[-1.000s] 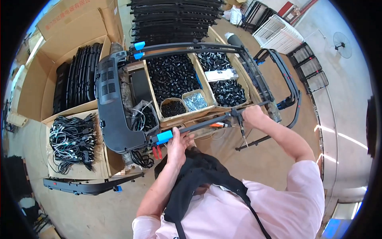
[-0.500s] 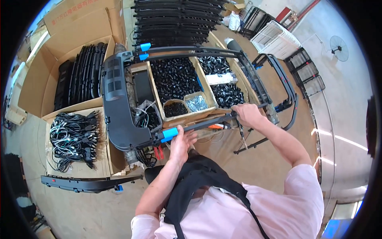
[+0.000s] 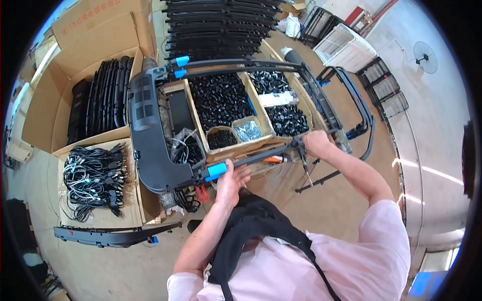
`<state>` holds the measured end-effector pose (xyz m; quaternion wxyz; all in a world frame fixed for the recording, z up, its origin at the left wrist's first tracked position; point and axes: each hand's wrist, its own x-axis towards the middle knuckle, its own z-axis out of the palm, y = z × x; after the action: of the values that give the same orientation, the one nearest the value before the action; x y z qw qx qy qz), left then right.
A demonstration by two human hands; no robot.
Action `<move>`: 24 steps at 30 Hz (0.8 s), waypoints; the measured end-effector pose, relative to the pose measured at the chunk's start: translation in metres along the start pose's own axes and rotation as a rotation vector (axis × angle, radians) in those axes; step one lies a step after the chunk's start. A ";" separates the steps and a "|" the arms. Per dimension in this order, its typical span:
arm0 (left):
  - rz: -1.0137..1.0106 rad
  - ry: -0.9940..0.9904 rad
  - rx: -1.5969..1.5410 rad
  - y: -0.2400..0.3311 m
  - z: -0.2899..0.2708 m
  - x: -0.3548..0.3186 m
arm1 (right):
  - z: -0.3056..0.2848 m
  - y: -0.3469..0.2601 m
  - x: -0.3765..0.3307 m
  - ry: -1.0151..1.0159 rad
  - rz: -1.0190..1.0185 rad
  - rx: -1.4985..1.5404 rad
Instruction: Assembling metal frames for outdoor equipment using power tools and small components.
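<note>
A large black tubular frame (image 3: 271, 153) with a dark plastic panel (image 3: 153, 145) along its left side lies across the parts trays. My left hand (image 3: 232, 184) rests at its near rail beside a blue sleeve (image 3: 216, 171); the thumb lies over the rail and the fingers are stretched out below it. Farther right, my right hand (image 3: 317, 144) is closed around the same rail, close to a black joint. Below that joint hangs a thin dark rod (image 3: 306, 168) with a pale tip; its kind is unclear. Two more blue sleeves (image 3: 182, 61) sit on the far rails.
Wooden trays hold black plastic parts (image 3: 221, 98) and a tub of silver screws (image 3: 248, 130). Left stand a carton of black panels (image 3: 103, 100) and bundled cables (image 3: 95, 180). Black bars (image 3: 216, 30) are stacked behind. More frames (image 3: 359, 100) stand right.
The view has shifted slightly. My right hand has slid a little to the right along the rail, its thumb drawn in. My left hand stays at the blue sleeve.
</note>
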<state>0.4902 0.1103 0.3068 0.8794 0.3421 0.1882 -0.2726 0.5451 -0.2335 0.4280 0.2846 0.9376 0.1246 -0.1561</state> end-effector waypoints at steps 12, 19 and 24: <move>-0.030 -0.036 0.034 0.002 -0.001 -0.003 | 0.025 0.013 -0.004 -0.159 -0.043 0.029; 0.022 -0.004 -0.005 -0.003 0.006 -0.003 | 0.028 0.002 0.003 0.262 -0.296 0.394; 0.066 0.077 -0.006 -0.003 0.011 -0.005 | 0.002 0.014 0.014 0.053 -0.328 0.414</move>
<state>0.4863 0.1026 0.3161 0.8810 0.3558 0.2113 -0.2295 0.5617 -0.2441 0.4282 0.0542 0.9469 0.2477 -0.1975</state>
